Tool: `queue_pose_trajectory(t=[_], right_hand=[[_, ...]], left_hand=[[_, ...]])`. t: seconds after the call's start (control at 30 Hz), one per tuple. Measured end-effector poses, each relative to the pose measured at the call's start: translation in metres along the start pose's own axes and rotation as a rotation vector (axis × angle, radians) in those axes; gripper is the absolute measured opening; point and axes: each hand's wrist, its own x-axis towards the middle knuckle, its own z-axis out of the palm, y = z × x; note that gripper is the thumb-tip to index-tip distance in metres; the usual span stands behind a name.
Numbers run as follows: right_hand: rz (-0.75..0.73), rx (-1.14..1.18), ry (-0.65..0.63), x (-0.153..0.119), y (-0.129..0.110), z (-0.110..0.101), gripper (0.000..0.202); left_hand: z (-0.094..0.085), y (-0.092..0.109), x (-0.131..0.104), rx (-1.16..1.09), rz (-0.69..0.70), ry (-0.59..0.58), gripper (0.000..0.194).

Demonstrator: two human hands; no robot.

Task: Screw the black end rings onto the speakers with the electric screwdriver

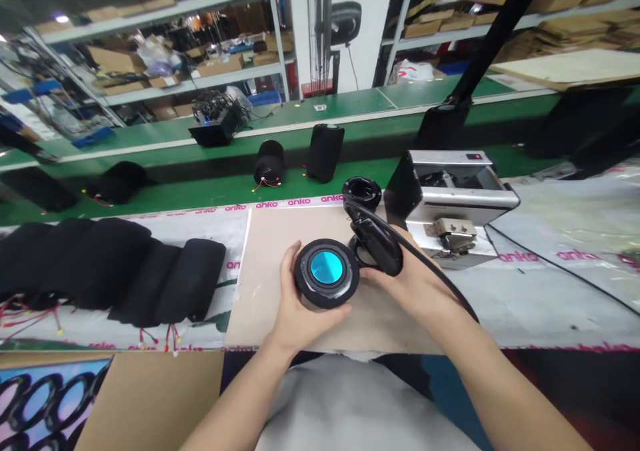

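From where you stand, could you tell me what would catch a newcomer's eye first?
Probably the bright blue disc facing up from the round black part in the left hand. Next, the silver machine to the right, then black fabric-like pieces lined up at left.

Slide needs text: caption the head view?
Left hand steadies a round speaker-like part; right hand grips a black tool.

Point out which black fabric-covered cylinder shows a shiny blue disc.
The black cylinder in the bare left hand shows the shiny blue disc; the others show none.
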Motion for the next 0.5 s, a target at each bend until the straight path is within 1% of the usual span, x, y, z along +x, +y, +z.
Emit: queue_pose_trajectory(t=[0.17, 0.27, 0.4, 0.5], right_hand=[[0.076, 0.008, -0.019, 0.000, 0.002, 0.002, 0.069], [0.113, 0.042, 0.008, -0.001, -0.003, -0.005, 0.068], [0.227, 0.106, 0.084, -0.011, -0.024, -0.024, 0.077], [0.303, 0.279, 0.069, -0.024, -0.044, -0.037, 0.079]], left_hand=[[-0.010, 0.004, 0.008, -0.015, 0.048, -0.085, 0.113], [-0.019, 0.011, 0.016, -0.048, 0.035, -0.154, 0.108], [-0.024, 0.022, 0.024, -0.144, 0.047, -0.225, 0.101], [-0.024, 0.027, 0.027, -0.189, 0.034, -0.237, 0.098]])
